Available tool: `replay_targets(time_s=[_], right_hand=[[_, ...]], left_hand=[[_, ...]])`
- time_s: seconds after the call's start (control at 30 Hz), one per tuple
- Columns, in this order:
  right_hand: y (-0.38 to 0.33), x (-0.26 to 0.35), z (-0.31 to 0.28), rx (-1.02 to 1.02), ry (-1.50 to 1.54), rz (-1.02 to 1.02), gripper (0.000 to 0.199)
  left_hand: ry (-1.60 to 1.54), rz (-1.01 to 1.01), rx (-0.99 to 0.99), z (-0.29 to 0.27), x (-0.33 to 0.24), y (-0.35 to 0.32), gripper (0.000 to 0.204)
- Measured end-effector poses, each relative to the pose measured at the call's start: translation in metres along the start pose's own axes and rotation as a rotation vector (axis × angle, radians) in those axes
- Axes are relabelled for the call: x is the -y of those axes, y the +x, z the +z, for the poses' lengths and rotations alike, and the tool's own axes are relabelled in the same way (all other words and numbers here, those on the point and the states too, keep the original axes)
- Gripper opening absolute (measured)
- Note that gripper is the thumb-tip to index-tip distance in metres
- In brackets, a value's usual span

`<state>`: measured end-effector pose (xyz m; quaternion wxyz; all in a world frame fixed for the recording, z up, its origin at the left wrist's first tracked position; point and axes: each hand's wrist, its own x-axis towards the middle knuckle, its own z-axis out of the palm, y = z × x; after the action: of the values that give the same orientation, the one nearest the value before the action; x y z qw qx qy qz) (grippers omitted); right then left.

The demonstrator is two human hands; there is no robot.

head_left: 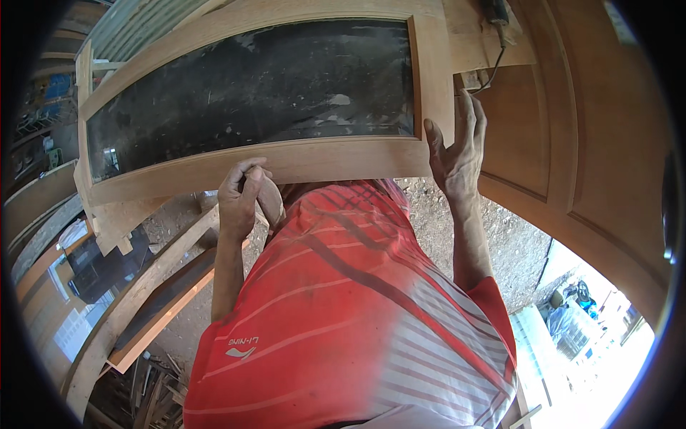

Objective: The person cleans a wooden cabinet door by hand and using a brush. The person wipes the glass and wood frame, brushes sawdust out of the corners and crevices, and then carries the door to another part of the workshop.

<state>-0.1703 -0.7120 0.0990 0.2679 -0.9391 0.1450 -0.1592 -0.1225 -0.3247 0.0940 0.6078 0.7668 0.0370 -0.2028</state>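
In the head view, the left hand, between 9 and 10 o'clock, is curled with its thumb and fingers pinched on a thin, tan, rounded piece; the fingers hide part of it, so its kind is unclear. The right hand, at 2 o'clock, is open with thumb and fingers apart and nothing in its grip. Its thumb lies over the right end of the wooden frame; whether it touches, I cannot tell.

The frame stretches from 10 to 1 o'clock, around a dark, scuffed panel. A pale board shows under its left end. Gritty floor shows at 3 o'clock.

A brown panelled door stands between 2 and 3 o'clock. At 1 o'clock is a dark tool with a cord. Long planks lie at 8 o'clock, above wood scraps. Corrugated sheeting is between 10 and 11, clear bags at 4. The red shirt blocks the view at 6.
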Motion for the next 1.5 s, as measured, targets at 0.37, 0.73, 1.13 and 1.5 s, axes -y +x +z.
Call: replay_targets(time_s=[0.37,0.73,1.13,1.5], right_hand=[[0.072,0.002,0.037,0.156,-0.231,0.067,0.07],[0.171,-0.001,0.064,-0.092,-0.112,-0.007,0.068],[0.065,0.186,0.04,0.518,0.7,-0.39,0.05],[0.053,0.111,0.045,0.811,0.965,-0.086,0.037]], left_hand=[[-0.069,-0.004,0.003,-0.024,0.011,0.011,0.029],[-0.758,0.15,0.02,-0.035,-0.015,0.048,0.026],[-0.525,0.531,-0.2,0.027,-0.073,0.029,0.028],[-0.707,0.194,-0.177,0.099,-0.066,0.021,0.044]])
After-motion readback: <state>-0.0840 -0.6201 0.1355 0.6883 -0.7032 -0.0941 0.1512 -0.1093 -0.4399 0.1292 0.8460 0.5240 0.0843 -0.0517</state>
